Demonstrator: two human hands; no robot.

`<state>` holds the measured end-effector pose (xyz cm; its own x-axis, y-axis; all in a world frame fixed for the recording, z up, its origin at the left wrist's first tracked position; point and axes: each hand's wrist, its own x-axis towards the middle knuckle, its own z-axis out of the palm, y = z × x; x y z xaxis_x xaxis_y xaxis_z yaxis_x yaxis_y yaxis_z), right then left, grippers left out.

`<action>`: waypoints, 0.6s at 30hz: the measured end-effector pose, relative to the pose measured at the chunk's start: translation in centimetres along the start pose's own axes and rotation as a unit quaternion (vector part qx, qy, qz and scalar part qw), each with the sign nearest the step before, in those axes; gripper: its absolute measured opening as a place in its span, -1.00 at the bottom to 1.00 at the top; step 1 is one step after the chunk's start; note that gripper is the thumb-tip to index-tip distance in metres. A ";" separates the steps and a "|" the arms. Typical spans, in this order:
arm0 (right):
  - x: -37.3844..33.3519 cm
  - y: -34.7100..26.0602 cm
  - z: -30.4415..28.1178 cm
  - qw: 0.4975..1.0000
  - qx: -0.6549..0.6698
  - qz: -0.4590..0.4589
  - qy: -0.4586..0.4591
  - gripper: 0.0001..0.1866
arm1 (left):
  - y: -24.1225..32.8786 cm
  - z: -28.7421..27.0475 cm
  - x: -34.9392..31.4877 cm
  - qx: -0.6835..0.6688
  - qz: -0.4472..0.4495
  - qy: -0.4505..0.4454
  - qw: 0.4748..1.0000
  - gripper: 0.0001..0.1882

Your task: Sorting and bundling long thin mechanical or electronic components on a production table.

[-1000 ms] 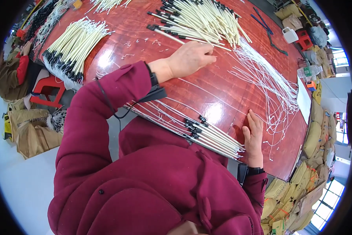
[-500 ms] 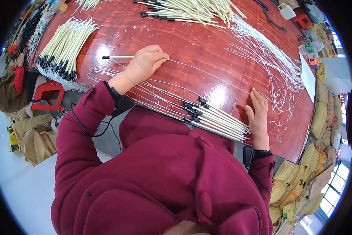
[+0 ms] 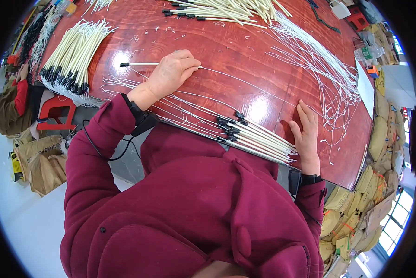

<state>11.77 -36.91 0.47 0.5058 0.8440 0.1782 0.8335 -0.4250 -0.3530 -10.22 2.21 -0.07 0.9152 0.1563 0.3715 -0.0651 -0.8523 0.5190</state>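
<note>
Two hands, left (image 3: 171, 74) gripping white sleeved wire (image 3: 140, 64) with middle hidden, right (image 3: 305, 132) flat, open beside bundle (image 3: 259, 139)

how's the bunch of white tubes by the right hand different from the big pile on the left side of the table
The bunch of tubes beside the right hand is small, a flat row at the near table edge. The pile on the left holds far more tubes, stacked and fanned out.

The bunch's black tips point toward the left hand; the pile's black tips point toward the left table edge.

Both are cream tubes with black ends on the red table.
</note>
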 end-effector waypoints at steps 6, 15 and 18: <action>0.3 -0.4 -0.1 1.000 0.004 0.001 0.000 -0.45 | -0.1 0.7 0.3 0.052 0.035 -0.005 0.998 -0.83; 0.7 -1.4 -0.4 0.999 0.020 -0.016 -0.027 -0.45 | 2.1 5.4 6.4 0.162 0.064 -0.092 0.980 -0.82; 0.5 -1.8 -0.4 0.999 0.022 -0.019 -0.021 -0.47 | 2.0 5.3 6.1 0.088 0.021 -0.028 0.995 -0.78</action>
<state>10.61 -35.88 1.53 0.4635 0.8727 0.1531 0.8407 -0.3786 -0.3872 -2.70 -1.26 -0.87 0.9342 0.0940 0.3442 -0.0381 -0.9329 0.3582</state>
